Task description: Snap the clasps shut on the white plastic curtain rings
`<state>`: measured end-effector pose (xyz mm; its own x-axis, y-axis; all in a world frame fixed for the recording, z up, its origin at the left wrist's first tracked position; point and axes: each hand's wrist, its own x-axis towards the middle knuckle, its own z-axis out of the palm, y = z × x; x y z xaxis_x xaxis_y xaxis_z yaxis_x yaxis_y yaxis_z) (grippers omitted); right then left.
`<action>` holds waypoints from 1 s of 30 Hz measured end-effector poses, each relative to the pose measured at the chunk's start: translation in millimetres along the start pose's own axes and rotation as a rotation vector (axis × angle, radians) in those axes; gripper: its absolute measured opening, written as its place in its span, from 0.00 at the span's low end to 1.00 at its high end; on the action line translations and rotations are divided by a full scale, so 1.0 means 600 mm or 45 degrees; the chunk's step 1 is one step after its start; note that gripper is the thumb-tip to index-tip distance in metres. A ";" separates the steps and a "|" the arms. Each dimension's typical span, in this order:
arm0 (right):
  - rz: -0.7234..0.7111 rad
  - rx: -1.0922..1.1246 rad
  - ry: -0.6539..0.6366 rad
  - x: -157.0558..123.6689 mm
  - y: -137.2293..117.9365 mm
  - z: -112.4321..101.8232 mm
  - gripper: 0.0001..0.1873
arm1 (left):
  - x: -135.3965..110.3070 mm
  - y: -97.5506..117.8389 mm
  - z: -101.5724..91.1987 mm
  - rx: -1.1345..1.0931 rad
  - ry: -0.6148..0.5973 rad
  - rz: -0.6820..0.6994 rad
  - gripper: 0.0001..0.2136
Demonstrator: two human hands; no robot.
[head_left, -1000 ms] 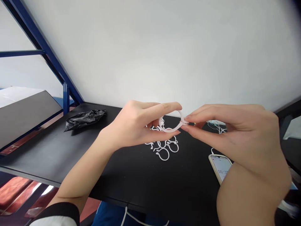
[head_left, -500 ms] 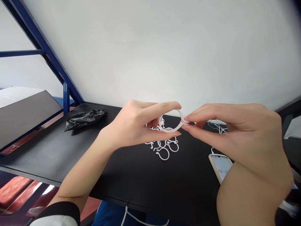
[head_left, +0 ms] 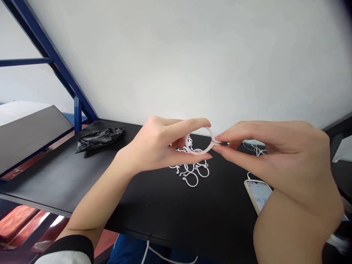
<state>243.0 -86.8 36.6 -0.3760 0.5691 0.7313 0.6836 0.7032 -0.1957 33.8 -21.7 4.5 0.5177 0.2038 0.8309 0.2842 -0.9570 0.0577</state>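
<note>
Both hands hold one white plastic ring (head_left: 209, 147) in the air above a black table (head_left: 82, 172). My left hand (head_left: 159, 146) grips the ring's left side between thumb and forefinger. My right hand (head_left: 275, 157) pinches its right end, where the ring has a small clasp. Below them, a pile of several similar white rings (head_left: 192, 172) lies on the table.
A crumpled black plastic bag (head_left: 99, 138) lies at the table's back left. A phone (head_left: 258, 194) with a lit screen lies to the right, with white cables (head_left: 254, 147) behind it. A blue metal frame (head_left: 55, 62) stands at the left, against a white wall.
</note>
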 end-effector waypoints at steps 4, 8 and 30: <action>0.003 -0.007 -0.002 0.000 0.001 -0.001 0.08 | 0.000 0.000 0.000 -0.021 -0.002 0.011 0.16; 0.003 -0.007 0.002 -0.001 0.000 -0.002 0.08 | 0.001 0.001 -0.001 -0.009 0.000 0.015 0.16; -0.002 -0.019 0.009 -0.003 0.000 -0.001 0.09 | 0.002 0.001 -0.001 0.021 0.027 0.038 0.16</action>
<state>243.7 -88.0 35.8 -0.3727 0.5646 0.7364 0.6919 0.6979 -0.1849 34.0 -22.0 5.8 0.5092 0.1703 0.8436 0.2823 -0.9590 0.0232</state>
